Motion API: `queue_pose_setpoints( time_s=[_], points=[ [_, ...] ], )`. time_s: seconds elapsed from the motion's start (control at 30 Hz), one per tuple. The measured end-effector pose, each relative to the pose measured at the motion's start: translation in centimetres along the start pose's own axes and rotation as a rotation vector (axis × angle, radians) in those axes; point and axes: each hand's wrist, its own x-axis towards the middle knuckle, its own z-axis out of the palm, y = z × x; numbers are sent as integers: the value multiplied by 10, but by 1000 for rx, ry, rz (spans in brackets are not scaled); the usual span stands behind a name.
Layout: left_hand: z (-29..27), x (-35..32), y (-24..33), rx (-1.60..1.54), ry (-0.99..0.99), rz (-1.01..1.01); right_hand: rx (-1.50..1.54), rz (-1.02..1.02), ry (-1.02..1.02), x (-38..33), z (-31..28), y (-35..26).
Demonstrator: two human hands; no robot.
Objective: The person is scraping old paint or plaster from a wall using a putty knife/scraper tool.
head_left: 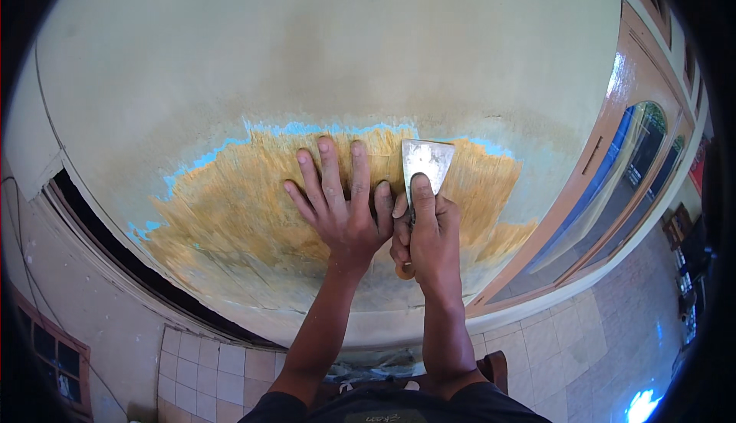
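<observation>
In front of me a pale painted wall (207, 47) carries a large stripped patch (245, 185), brown-yellow, with a ragged light-blue paint edge along its top. My left hand (345, 212) lies with its fingers spread against that patch, holding nothing. Just to its right, my right hand (431, 235) grips a paint scraper (426, 159) with a wide metal blade. The thumb presses on the back of the blade, which points up at the wall near the patch's top edge. Most of the handle is hidden in the fist; its orange-brown end (405, 271) shows below.
A wood-framed glass door or window (613, 170) stands on the right. Light floor tiles (563, 339) spread at lower right, more tiles (201, 377) at lower left. A dark gap (153, 289) runs along the wall's lower left. A cable (46, 300) hangs at far left.
</observation>
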Motion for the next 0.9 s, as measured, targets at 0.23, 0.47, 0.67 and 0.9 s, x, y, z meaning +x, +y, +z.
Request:
queue_pose_setpoints(
  time_s=[0.23, 0.47, 0.67, 0.9],
  points=[
    [-2, 0, 3, -12, 1, 5, 7, 31, -37, -2, -5, -3],
    [2, -1, 2, 23, 26, 22, -22, -23, -85, 1, -8, -2],
    [1, -2, -2, 34, -6, -41, -83, -21, -109, 4, 7, -5],
    [0, -6, -12, 35, 28, -28, -133, 31, -88, -6, 8, 14]
  ],
)
